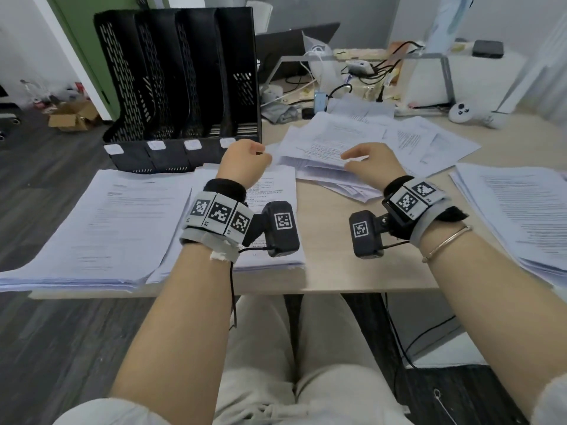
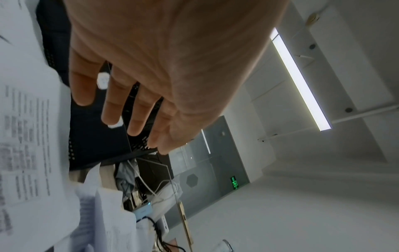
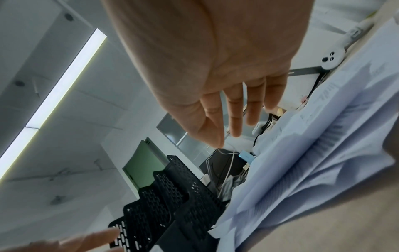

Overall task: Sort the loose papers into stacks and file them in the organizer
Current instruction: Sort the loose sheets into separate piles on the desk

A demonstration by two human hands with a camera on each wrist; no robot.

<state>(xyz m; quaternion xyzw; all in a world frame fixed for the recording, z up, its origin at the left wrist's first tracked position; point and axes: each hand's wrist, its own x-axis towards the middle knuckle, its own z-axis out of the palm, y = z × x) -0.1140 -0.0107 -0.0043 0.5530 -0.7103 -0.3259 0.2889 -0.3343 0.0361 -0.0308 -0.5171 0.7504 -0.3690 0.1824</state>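
A black mesh organizer (image 1: 181, 81) with several slots stands at the back left of the table; it also shows in the wrist views (image 2: 92, 136) (image 3: 172, 204). Three paper stacks lie along the front: a left stack (image 1: 101, 228), a middle stack (image 1: 273, 185) (image 2: 26, 136) and a right stack (image 1: 518, 216). A loose pile of papers (image 1: 368, 139) (image 3: 302, 162) is spread behind them. My left hand (image 1: 245, 157) (image 2: 121, 105) hovers over the far end of the middle stack, fingers straight and empty. My right hand (image 1: 368, 161) (image 3: 237, 116) is over the near edge of the loose pile, fingers extended, gripping nothing.
Behind the papers are a laptop (image 1: 291, 53), a tangle of cables with a power strip (image 1: 359, 67), a grey monitor stand (image 1: 445, 75) and a white controller (image 1: 463, 113). A cardboard box (image 1: 73, 116) sits on the floor at left. My knees are under the table's front edge (image 1: 337, 286).
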